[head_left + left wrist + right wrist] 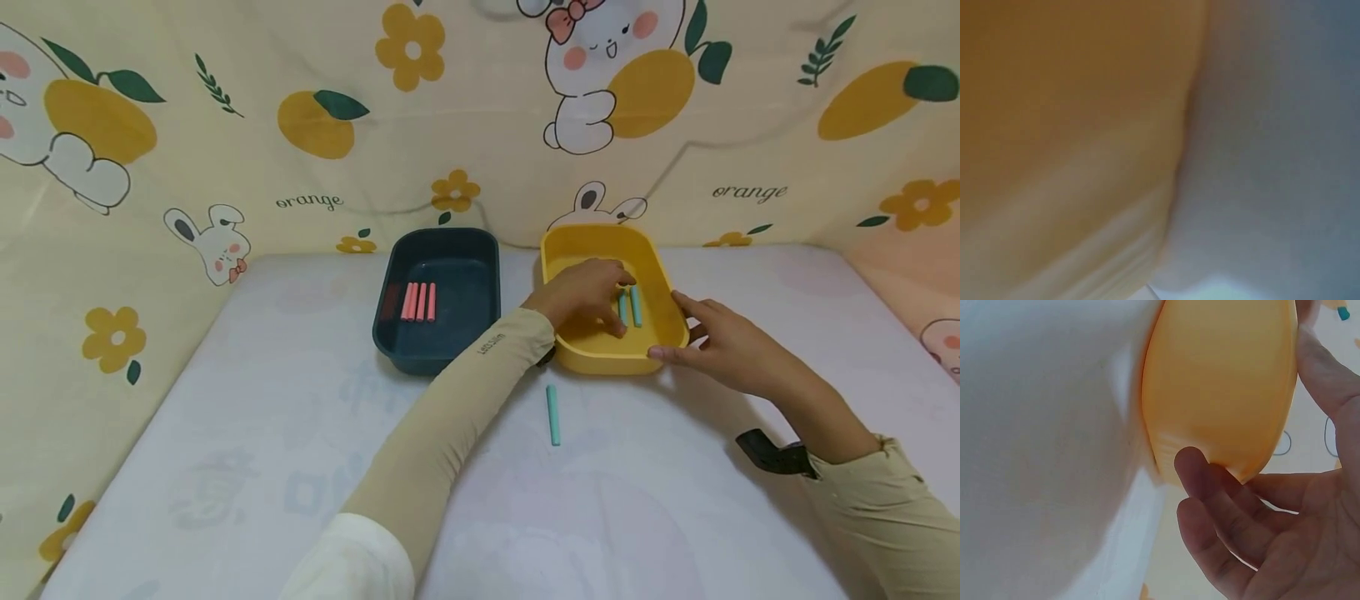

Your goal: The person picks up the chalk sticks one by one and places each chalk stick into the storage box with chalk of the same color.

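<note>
My left hand point(588, 292) reaches down into the yellow tray point(600, 365). A teal chalk stick point(622, 308) is between its thumb and fingertip, which sit at the stick's two ends. Beside that one lies a second teal chalk stick point(636, 307), parallel to it. My right hand point(727, 346) holds the yellow tray at its near right corner, thumb at the front and fingers along the side; in the right wrist view its fingers point(1200, 487) bear against the tray's outer wall point(1222, 381). A further teal chalk stick point(553, 415) lies on the table in front.
Left of the yellow tray stands a dark blue tray point(435, 364) with several pink chalk sticks point(418, 302) side by side. Both trays stand on the white table point(300, 417), close to the patterned cloth point(487, 108) behind. The left wrist view is mostly sleeve and blur.
</note>
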{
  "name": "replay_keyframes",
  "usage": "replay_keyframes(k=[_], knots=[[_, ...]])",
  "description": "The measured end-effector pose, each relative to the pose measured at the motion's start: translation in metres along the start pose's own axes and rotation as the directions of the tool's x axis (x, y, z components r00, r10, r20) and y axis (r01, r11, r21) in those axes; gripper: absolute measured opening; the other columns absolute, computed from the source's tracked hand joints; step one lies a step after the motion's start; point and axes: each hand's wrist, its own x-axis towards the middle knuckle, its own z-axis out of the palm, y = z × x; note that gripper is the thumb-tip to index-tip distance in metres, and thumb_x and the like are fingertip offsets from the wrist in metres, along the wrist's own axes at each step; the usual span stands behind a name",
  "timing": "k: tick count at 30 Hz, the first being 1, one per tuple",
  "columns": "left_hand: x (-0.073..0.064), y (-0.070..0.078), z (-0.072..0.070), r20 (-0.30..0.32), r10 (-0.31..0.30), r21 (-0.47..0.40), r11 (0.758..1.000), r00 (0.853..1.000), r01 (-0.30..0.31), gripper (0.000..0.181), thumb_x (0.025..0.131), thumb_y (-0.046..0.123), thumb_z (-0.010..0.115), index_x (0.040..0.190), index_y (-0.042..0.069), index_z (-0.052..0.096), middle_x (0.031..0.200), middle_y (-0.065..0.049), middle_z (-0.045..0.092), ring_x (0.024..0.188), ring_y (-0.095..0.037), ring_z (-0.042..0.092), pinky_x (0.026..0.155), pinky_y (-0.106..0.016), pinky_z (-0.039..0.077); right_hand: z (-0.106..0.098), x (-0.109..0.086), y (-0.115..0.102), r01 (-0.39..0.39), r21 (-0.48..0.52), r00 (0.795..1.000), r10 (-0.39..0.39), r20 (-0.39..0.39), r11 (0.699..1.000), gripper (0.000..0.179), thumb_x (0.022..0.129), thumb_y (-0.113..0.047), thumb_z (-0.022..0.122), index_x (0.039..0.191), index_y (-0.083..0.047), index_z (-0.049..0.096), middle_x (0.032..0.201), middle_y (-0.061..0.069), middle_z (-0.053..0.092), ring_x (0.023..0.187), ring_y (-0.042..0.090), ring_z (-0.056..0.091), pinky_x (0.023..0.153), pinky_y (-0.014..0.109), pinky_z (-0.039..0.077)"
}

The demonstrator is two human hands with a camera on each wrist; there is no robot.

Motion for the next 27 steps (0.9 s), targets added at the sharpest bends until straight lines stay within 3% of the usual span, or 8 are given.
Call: replay_keyframes(k=[3, 6, 12, 16, 21, 24, 27], knots=[[0.000, -0.002, -0.001, -0.030, -0.007, -0.081, 0.997, 1.000, 0.004, 0.084, 0.076, 0.047, 0.083, 0.148, 0.021, 0.048, 0.151, 0.006, 0.048, 0.139, -0.010, 0.044, 0.119, -0.021, 0.031, 0.000, 0.000, -0.001, -0.007, -0.008, 1.000, 0.007, 0.001, 1.000, 0.107, 0.087, -0.061, 0.066, 0.156, 0.006, 0.018, 0.139, 0.032, 0.044, 0.113, 0.043, 0.058, 0.085, 0.052, 0.057], [-0.003, -0.004, -0.003, -0.080, -0.006, -0.164, 0.986, 0.997, -0.008, 0.079, 0.078, 0.044, 0.083, 0.146, 0.020, 0.051, 0.149, 0.007, 0.051, 0.137, -0.010, 0.046, 0.117, -0.020, 0.033, -0.001, -0.001, -0.001, -0.011, -0.007, 1.000, 0.011, -0.002, 1.000, 0.107, 0.087, -0.062, 0.065, 0.156, 0.005, 0.018, 0.140, 0.031, 0.044, 0.116, 0.043, 0.057, 0.086, 0.053, 0.056], [-0.019, -0.001, -0.007, -0.226, 0.010, -0.342, 0.936, 0.974, -0.089, 0.068, 0.084, 0.041, 0.079, 0.143, 0.017, 0.054, 0.143, 0.005, 0.057, 0.128, -0.015, 0.054, 0.105, -0.018, 0.044, -0.001, -0.004, -0.004, 0.006, 0.008, 1.000, -0.006, -0.018, 1.000, 0.105, 0.087, -0.059, 0.067, 0.156, 0.004, 0.019, 0.143, 0.030, 0.044, 0.121, 0.044, 0.056, 0.087, 0.053, 0.055], [-0.037, 0.004, -0.009, -0.313, 0.001, -0.464, 0.873, 0.950, -0.153, 0.063, 0.085, 0.039, 0.078, 0.140, 0.016, 0.057, 0.139, 0.004, 0.059, 0.122, -0.011, 0.056, 0.100, -0.015, 0.045, 0.001, -0.003, -0.005, -0.005, 0.017, 1.000, 0.005, -0.004, 1.000, 0.107, 0.087, -0.062, 0.066, 0.157, 0.003, 0.016, 0.148, 0.030, 0.041, 0.123, 0.044, 0.055, 0.090, 0.055, 0.054], [-0.068, 0.013, -0.008, -0.384, 0.027, -0.593, 0.759, 0.923, -0.269, 0.056, 0.086, 0.032, 0.079, 0.136, 0.014, 0.060, 0.135, 0.001, 0.062, 0.120, -0.012, 0.057, 0.098, -0.012, 0.045, 0.000, -0.002, -0.004, -0.019, 0.017, 1.000, 0.019, 0.011, 1.000, 0.109, 0.087, -0.063, 0.065, 0.157, 0.003, 0.014, 0.150, 0.030, 0.038, 0.124, 0.046, 0.053, 0.092, 0.057, 0.053], [-0.089, 0.016, -0.005, -0.404, 0.018, -0.632, 0.717, 0.914, -0.294, 0.053, 0.086, 0.030, 0.079, 0.134, 0.016, 0.060, 0.133, 0.001, 0.062, 0.119, -0.013, 0.057, 0.097, -0.013, 0.046, 0.000, -0.002, -0.003, -0.010, 0.022, 1.000, 0.010, 0.010, 1.000, 0.109, 0.087, -0.062, 0.066, 0.157, 0.003, 0.014, 0.149, 0.029, 0.040, 0.124, 0.046, 0.053, 0.091, 0.057, 0.053], [-0.113, 0.018, 0.001, -0.415, -0.005, -0.660, 0.690, 0.910, -0.297, 0.051, 0.086, 0.028, 0.079, 0.133, 0.017, 0.061, 0.131, 0.003, 0.062, 0.115, -0.008, 0.057, 0.097, -0.014, 0.047, -0.001, -0.002, -0.003, -0.008, 0.043, 1.000, 0.007, 0.020, 0.999, 0.108, 0.087, -0.061, 0.066, 0.158, 0.001, 0.013, 0.149, 0.028, 0.039, 0.126, 0.045, 0.050, 0.091, 0.058, 0.053]])
